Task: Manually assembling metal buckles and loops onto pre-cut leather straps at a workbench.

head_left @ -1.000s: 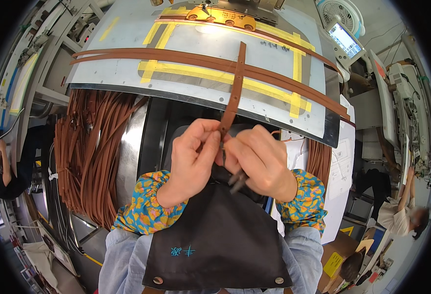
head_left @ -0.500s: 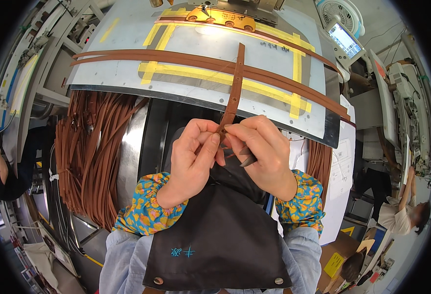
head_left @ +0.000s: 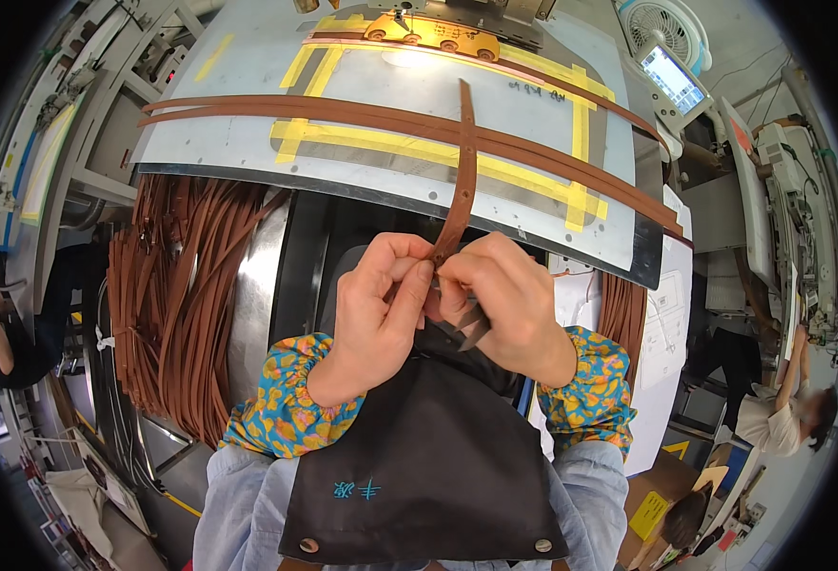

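A brown leather-like strap [head_left: 463, 181] with small holes along it runs from my hands out over the pale work plate [head_left: 238, 81]. My left hand [head_left: 381, 309] pinches its near end between thumb and fingers. Close beside it, my right hand [head_left: 504, 305] has its fingertips closed at the same end. A small dark pointed tool [head_left: 474, 329], like a pair of thread snips, is tucked in the right palm with its tips jutting out below. The very end of the strap is hidden by my fingers.
Two long brown straps [head_left: 362, 112] cross the plate beneath the held one. Yellow tape [head_left: 381, 145] frames the plate, and a lit sewing machine head [head_left: 433, 36] stands behind. Many loose straps [head_left: 176, 314] hang at left, more straps [head_left: 619, 314] at right. A control screen [head_left: 671, 78] is far right.
The held strap has shifted slightly, its far end a little to the left. My right fingers have curled in more, and the dark tool's tips now point lower.
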Demonstrator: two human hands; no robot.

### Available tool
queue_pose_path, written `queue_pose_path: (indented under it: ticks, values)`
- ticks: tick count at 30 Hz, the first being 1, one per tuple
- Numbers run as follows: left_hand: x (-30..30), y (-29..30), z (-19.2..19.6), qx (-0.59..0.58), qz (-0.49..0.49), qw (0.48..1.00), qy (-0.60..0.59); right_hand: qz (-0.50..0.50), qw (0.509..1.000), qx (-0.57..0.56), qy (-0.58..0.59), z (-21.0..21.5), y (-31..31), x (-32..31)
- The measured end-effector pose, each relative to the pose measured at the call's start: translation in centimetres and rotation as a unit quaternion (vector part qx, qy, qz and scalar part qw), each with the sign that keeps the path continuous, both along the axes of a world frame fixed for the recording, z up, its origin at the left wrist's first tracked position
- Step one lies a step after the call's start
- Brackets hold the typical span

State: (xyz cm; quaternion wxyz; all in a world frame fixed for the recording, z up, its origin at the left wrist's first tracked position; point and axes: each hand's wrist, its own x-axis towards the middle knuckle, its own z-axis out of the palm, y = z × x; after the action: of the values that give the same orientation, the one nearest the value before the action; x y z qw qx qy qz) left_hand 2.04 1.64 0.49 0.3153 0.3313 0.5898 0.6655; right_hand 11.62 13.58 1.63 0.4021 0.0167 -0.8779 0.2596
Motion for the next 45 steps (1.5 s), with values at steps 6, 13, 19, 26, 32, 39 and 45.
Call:
queue_pose_path:
  ticks: [6,13,19,26,32,39,45]
  values:
    - [0.3,-0.1,-0.1,0.016,0.002,0.999,-0.035,0.049,0.981,-0.18,-0.055,0.9,-0.1,0.6]
    - [0.1,0.0,0.2,0.011,0.006,0.997,-0.082,0.052,0.936,-0.338,-0.083,0.4,0.2,0.8]
    - [0.2,0.0,0.3,0.02,0.003,0.996,-0.092,0.039,0.952,-0.296,-0.071,-0.1,0.4,0.9]
    - [0.1,-0.3,-0.1,0.01,-0.025,1.0,-0.014,-0.004,0.992,-0.115,-0.042,0.4,0.3,0.1]
    - [0.3,0.2,0.2,0.005,-0.02,0.999,-0.028,-0.008,0.992,-0.127,0.01,-0.7,0.2,-0.5]
    - [0.3,0.2,0.2,0.003,-0.012,0.998,-0.054,-0.022,0.984,-0.17,0.04,-1.6,-0.8,-0.8]
    - [-0.9,1.1,-0.8,0.01,0.063,0.995,-0.073,0.114,0.947,-0.299,-0.001,-1.8,-3.8,-0.4]
